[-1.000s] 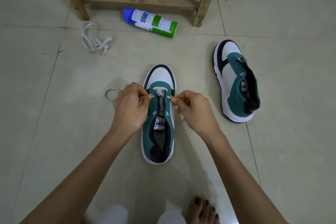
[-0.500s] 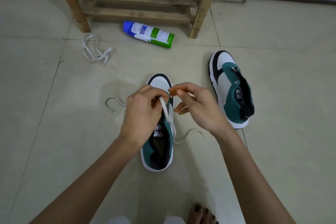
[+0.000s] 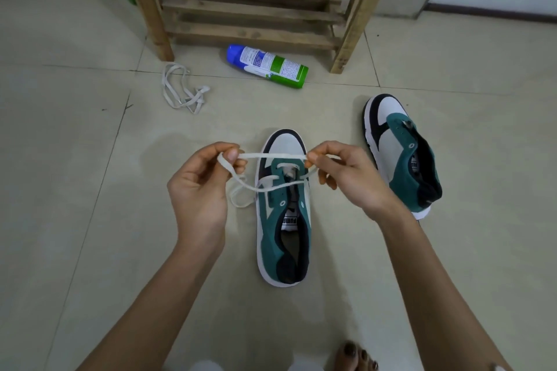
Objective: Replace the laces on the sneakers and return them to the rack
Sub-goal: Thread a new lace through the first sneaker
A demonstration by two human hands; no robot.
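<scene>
I see the left hand (image 3: 199, 187) and right hand (image 3: 346, 178) each pinching a flat white woven lace (image 3: 274, 155) between thumb and forefinger, with a taut span between the fingertips. Just below the fingers lies a matte teal sneaker (image 3: 283, 220) with a smooth white toe, the lace through its front eyelets. Its unlaced twin (image 3: 404, 159) lies right of the right fingers. The slatted wooden rack (image 3: 250, 9) stands beyond.

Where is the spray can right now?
In the head view, the spray can lies on the floor in front of the wooden rack, right of the loose lace.
</scene>
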